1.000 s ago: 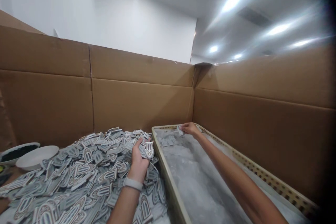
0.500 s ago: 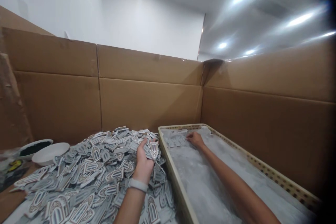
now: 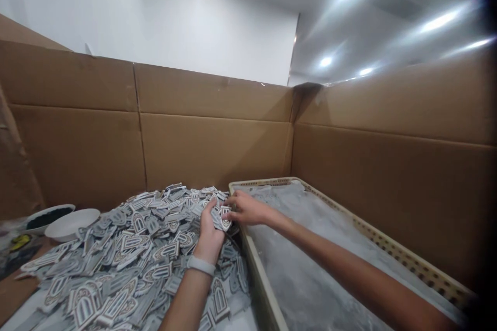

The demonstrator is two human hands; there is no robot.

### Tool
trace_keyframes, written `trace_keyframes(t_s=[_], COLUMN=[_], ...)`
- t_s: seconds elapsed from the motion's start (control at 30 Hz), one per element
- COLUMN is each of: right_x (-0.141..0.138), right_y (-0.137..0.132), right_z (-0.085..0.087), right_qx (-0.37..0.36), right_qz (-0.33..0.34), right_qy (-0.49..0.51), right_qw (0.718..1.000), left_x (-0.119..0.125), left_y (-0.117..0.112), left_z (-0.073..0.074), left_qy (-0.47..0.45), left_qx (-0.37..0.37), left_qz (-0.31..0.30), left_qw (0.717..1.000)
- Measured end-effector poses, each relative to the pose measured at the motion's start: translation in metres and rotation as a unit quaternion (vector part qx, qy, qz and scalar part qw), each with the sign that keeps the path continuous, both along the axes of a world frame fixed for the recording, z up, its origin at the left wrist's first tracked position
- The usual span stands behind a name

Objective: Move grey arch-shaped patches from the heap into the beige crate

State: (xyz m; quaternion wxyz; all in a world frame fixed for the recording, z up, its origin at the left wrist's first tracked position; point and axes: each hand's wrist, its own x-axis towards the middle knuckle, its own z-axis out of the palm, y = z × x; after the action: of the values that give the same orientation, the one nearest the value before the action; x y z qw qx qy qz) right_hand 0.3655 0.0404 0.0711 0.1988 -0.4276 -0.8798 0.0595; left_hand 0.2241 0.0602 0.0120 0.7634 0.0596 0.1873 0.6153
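Note:
My left hand (image 3: 212, 232) is turned palm up at the right side of a big heap of small arched window-shaped pieces (image 3: 135, 248), grey and white with brown edging. Its fingers curl about a few of these pieces. One arched window piece (image 3: 225, 223) faces up near the fingertips, pointed end toward me. From the right, my right hand (image 3: 250, 208) reaches over the basket's rim, thumb and fingers closing on that piece's edge. Both hands meet there, so the exact grip is partly hidden.
A cream plastic basket (image 3: 267, 297) stands at right, lined with cloudy plastic film (image 3: 310, 248). Far left are a white bowl (image 3: 72, 225) and a bowl of dark material (image 3: 48, 219). Tall cardboard walls (image 3: 213, 150) rise behind and at right.
My right hand has moved left from the far end of the basket to the pieces in my left hand. The left hand stays in nearly the same place; the view has shifted slightly.

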Motion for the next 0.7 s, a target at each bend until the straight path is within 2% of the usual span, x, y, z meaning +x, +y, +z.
trace_keyframes(t_s=[0.07,0.13,0.23,0.37,0.47,0.53,0.6,0.7], right_x=[-0.003,0.001,0.02,0.074,0.122,0.15,0.172,0.196], right_y=[-0.001,-0.001,-0.001,-0.001,0.001,0.005,0.012,0.024], right_z=[-0.002,0.0,0.015,0.048,0.06,0.054,0.038,0.009], right_qx=[-0.029,-0.087,-0.146,-0.072,0.006,0.055,0.079,0.087], right_qz=[-0.013,-0.016,-0.016,-0.091,-0.179,-0.244,-0.286,-0.284], right_qy=[0.036,0.114,0.213,0.221,0.175,0.128,0.077,0.0], right_qw=[0.999,0.99,0.966,0.968,0.968,0.96,0.952,0.955], left_x=[0.0,0.0,-0.002,-0.009,-0.012,-0.013,-0.013,-0.012], left_y=[-0.003,-0.005,-0.005,-0.003,-0.002,-0.002,-0.003,-0.003], left_z=[0.002,0.005,0.006,0.007,0.008,0.008,0.008,0.007], left_qy=[0.009,0.016,0.031,0.043,0.048,0.053,0.06,0.062], left_qx=[0.005,0.004,-0.011,-0.032,-0.04,-0.038,-0.038,-0.037], left_qz=[-0.01,-0.017,0.01,0.042,0.048,0.051,0.055,0.055], left_qw=[1.0,1.0,0.999,0.998,0.997,0.997,0.996,0.996])
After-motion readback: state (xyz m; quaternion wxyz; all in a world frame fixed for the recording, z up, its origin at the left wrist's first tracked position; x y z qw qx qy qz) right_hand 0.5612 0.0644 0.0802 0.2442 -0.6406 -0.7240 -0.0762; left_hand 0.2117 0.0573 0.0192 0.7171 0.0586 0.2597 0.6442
